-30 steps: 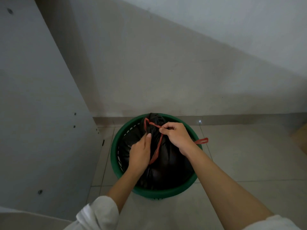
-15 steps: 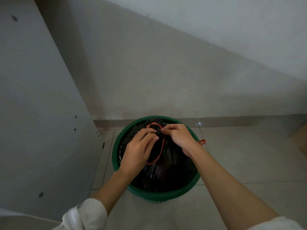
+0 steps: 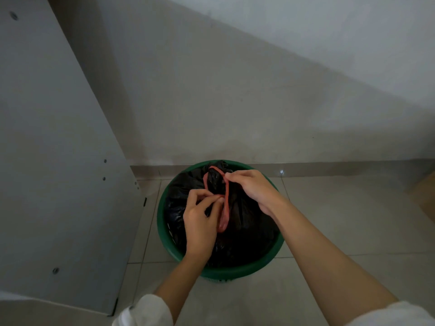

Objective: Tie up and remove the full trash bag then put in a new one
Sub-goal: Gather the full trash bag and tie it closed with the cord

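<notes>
Here, beside a grey cabinet panel (image 3: pixel 58 161), a round green bin (image 3: pixel 235 271) holds a crinkly black bag (image 3: pixel 247 222); left hand (image 3: pixel 200 222) and right hand (image 3: pixel 254 187) each pinch its red drawstring (image 3: pixel 226 203).

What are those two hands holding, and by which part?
The red drawstring of the black trash bag. The left hand pinches a strand at the loop's lower left; the right hand pinches it near the top.

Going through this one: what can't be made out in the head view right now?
1. Head view, whether the red drawstring is knotted: the left hand and right hand pinch it, covering the crossing.
2. Head view, contents of the black trash bag: opaque plastic.
3. Head view, brown object: cut off by the right edge, dim.
</notes>
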